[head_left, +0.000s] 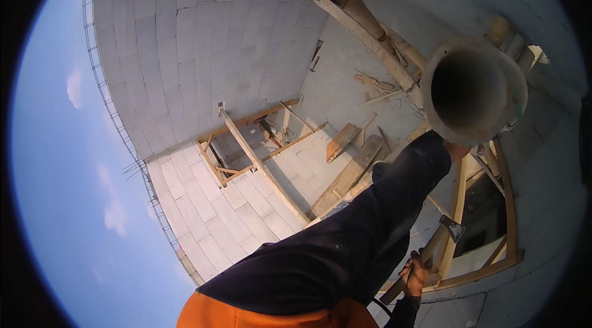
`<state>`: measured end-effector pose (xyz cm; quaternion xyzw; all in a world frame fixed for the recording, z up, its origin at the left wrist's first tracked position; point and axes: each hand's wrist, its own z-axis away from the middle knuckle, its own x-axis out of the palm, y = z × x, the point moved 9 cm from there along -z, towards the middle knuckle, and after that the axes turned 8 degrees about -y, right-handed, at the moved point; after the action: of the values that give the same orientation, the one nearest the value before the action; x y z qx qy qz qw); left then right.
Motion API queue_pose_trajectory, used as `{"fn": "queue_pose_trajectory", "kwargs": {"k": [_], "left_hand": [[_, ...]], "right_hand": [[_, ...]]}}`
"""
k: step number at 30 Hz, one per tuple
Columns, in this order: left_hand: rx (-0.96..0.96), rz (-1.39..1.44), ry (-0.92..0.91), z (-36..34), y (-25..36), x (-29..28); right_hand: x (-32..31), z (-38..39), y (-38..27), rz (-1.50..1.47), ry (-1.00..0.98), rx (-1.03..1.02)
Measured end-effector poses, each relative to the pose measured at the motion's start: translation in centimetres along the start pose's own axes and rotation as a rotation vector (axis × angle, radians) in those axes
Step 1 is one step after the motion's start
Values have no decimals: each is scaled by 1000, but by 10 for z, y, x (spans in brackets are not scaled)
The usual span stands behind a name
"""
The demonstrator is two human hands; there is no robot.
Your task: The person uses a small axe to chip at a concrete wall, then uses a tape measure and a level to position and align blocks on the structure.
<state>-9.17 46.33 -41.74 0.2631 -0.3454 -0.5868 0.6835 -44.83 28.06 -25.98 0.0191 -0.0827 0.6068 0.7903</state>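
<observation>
From the lower edge my left arm, in a dark sleeve, reaches up to the right. At its end my left hand (456, 150) is wrapped against the underside of a wide, greyish hollow pole (453, 133), whose round open end faces me. Most of that hand's fingers are hidden behind the pole. Lower down, my right hand (416, 275) is closed round the wooden handle of a hatchet (453, 228). The tool's dark metal head points up, below the pole and apart from it, in front of a wooden frame.
A wooden frame (513, 217) surrounds an opening at right; another frame (246, 119) lines an opening in the pale block wall (203, 38). Long poles (357, 16) slant across the top. Boards (348, 174) and wood scraps (376, 87) lie on the floor below.
</observation>
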Motion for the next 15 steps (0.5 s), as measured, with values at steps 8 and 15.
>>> {"fn": "queue_pose_trajectory", "kwargs": {"k": [8,15], "left_hand": [[-21,99,-6,-11,15,-3],[-41,117,2,-18,16,-6]], "right_hand": [[13,-10,-19,74,45,74],[27,-21,-19,119,-14,71]]}}
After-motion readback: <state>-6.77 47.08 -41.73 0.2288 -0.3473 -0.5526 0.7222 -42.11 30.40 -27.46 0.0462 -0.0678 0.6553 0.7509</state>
